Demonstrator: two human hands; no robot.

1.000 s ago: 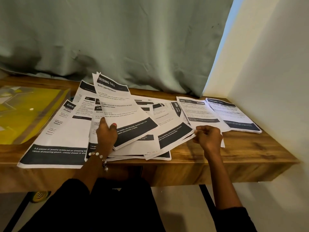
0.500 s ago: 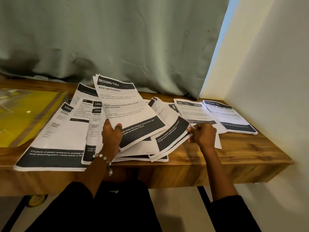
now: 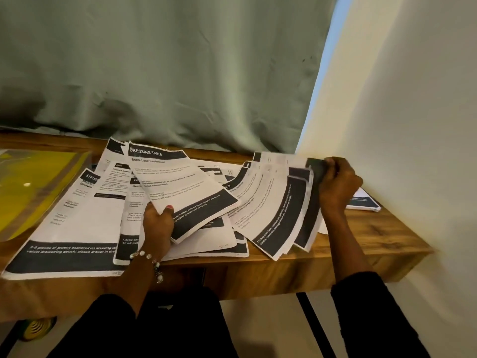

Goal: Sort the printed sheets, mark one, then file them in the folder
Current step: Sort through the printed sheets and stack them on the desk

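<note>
Sheets [image 3: 85, 223] printed in black and white lie fanned across a wooden desk [image 3: 382, 236] as a person sorts them, seen from a head camera. The left hand [image 3: 158, 223] grips the bottom edge of a sheet headed "DRESSING TABLE" [image 3: 178, 192], thumb on top, holding it tilted above the pile. The right hand [image 3: 338, 186] pinches the dark ends of a small fan [image 3: 278, 210] of sheets, lifted and curled at the right side. Sorting looks far from done; to do it well, each heading should be read before a sheet is dropped on its stack, and the fan kept pinched firmly so none slide off the front edge. A yellow folder [image 3: 33, 187] waits at far left. Another stack [image 3: 365, 201] sits by the white wall [image 3: 413, 112]; a grey-green curtain [image 3: 167, 73] hangs behind.
</note>
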